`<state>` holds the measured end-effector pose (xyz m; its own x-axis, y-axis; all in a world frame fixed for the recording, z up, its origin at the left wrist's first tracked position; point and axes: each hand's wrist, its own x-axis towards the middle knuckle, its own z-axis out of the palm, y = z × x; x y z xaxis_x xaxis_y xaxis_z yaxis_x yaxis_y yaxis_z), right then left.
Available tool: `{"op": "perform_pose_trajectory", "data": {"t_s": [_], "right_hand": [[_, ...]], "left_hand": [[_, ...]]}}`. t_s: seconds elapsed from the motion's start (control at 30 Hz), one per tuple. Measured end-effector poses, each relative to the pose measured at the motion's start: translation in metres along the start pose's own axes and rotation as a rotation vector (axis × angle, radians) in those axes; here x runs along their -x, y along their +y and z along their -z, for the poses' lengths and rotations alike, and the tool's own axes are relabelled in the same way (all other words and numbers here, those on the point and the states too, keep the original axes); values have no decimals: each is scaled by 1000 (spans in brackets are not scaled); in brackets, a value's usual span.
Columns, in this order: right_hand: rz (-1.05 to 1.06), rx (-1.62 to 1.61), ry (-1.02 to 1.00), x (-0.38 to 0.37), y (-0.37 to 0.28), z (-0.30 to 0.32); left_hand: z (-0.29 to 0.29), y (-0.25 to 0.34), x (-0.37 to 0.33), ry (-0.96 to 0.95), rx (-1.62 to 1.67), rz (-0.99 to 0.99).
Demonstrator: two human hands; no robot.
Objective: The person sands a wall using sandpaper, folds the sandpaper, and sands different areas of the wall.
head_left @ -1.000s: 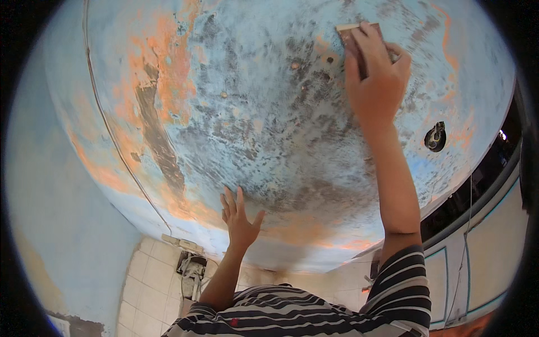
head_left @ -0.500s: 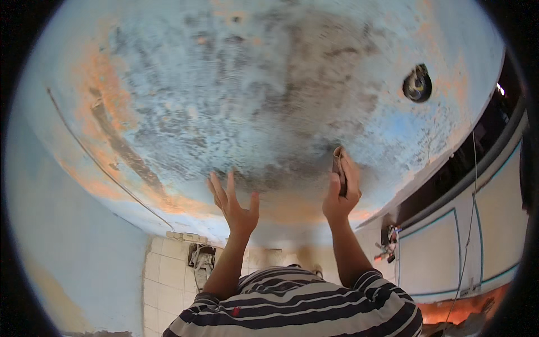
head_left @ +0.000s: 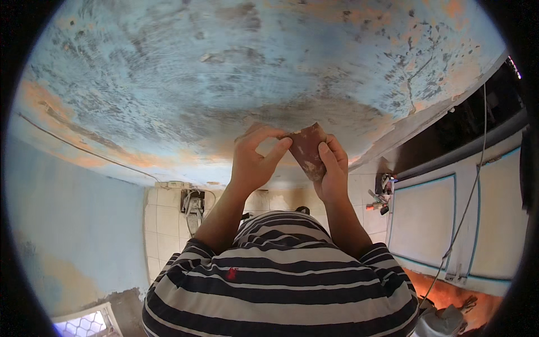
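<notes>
A reddish-brown piece of sandpaper (head_left: 306, 149), dusted with pale powder and ragged along its top edge, is held up before the wall. My left hand (head_left: 254, 159) pinches its left corner between thumb and forefinger. On the other side, my right hand (head_left: 333, 166) grips its right edge, thumb in front and fingers behind. Beyond both hands rises the patchy blue wall (head_left: 213, 90), with grey, dark and orange scuffed areas. The sheet's back is hidden.
A thin cable (head_left: 84, 149) runs along the wall at left. On the tiled floor (head_left: 160, 219) stands a dusty box-like item (head_left: 192, 205). Small objects (head_left: 383, 191) lie at right, near pale panels with blue trim (head_left: 424, 219). A cord (head_left: 466, 213) hangs there.
My left hand has moved right and taken hold of the sandpaper's corner. My right hand has come closer in, turning the sheet's flat face into view. The head view has shifted.
</notes>
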<state>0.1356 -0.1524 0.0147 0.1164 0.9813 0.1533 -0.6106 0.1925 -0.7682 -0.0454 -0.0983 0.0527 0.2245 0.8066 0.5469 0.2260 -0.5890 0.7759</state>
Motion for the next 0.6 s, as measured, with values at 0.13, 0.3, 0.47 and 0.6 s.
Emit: {"op": "perform_pose_trajectory", "data": {"t_s": [0.13,0.3,0.47,0.6], "right_hand": [[133,446,-32,-3,-23,12],[-11,413,-82,-19,-29,34],[-64,371,-157,-25,-12,34],[-128,348,-300,-29,3,26]], "left_hand": [[-28,5,3,65,-45,67],[-58,1,19,240,60,109],[-64,-15,44,340,154,251],[-49,-10,46,577,446,271]]}}
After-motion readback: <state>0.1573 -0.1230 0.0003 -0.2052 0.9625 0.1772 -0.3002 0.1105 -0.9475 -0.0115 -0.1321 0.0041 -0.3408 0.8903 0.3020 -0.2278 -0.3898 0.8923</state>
